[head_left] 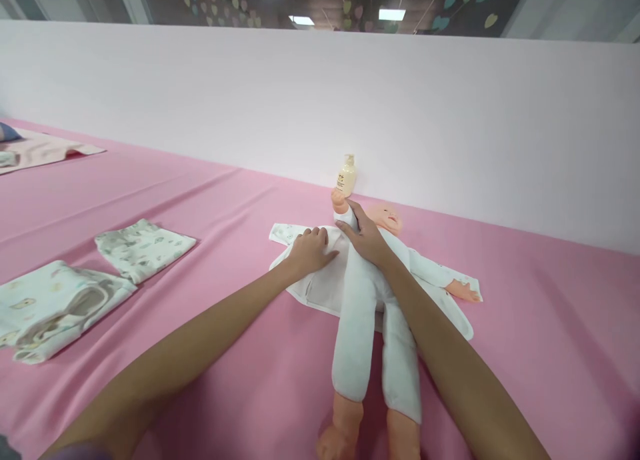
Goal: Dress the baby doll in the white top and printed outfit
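Bare forearms (pixel 215 333) reach over the doll (pixel 357 313), on its back atop a spread shirt (pixel 323 287). The right hand's (pixel 370 239) fingers grip its raised arm (pixel 345 216); the left hand's (pixel 311 252) curl on the thin, printed shirt, whether pinching I cannot tell. Best keep the plush arm gently supported, cloth smooth. Beyond, a glossy, rounded bottle (pixel 347 177) stands upright.

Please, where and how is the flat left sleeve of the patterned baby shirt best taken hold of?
Probably pinch the sleeve at its cuff edge, coming from the left. It lies flat on the pink sheet with that end pointing outward and uncovered, while the left hand is nearer its inner end.
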